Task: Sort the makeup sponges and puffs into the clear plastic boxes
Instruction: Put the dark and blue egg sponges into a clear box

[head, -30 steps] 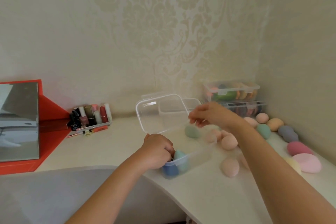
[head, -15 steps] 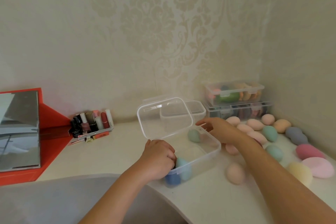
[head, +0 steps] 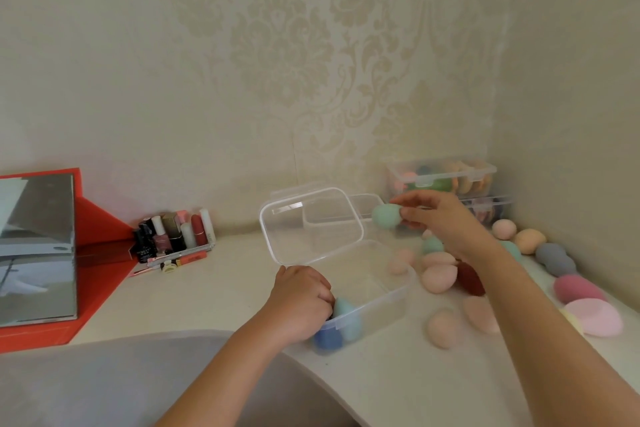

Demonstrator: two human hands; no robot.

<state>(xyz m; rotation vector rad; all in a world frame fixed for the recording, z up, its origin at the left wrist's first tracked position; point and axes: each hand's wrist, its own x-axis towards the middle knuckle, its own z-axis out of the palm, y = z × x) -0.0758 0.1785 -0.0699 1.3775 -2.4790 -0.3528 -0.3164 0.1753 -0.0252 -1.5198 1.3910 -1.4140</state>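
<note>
Open clear box [head: 384,302] at desk edge, lid [head: 311,224] hinged up behind it. Inside, near corner: blue sponge [head: 327,339] and teal sponge [head: 348,317]. Left hand [head: 299,302] curled over that near corner, fingers tucked inside (whether gripping anything: cannot tell). Right hand [head: 438,218] raised above box's far right corner, pinching mint-green sponge [head: 386,216] at fingertips. Right of box: loose peach, pink, green, grey, dark red sponges [head: 437,278] on desk, partly hidden by right forearm. Beyond box: two stacked filled boxes [head: 441,180]. Left of box: cosmetics tray [head: 176,236], red-framed mirror [head: 36,248].
</note>
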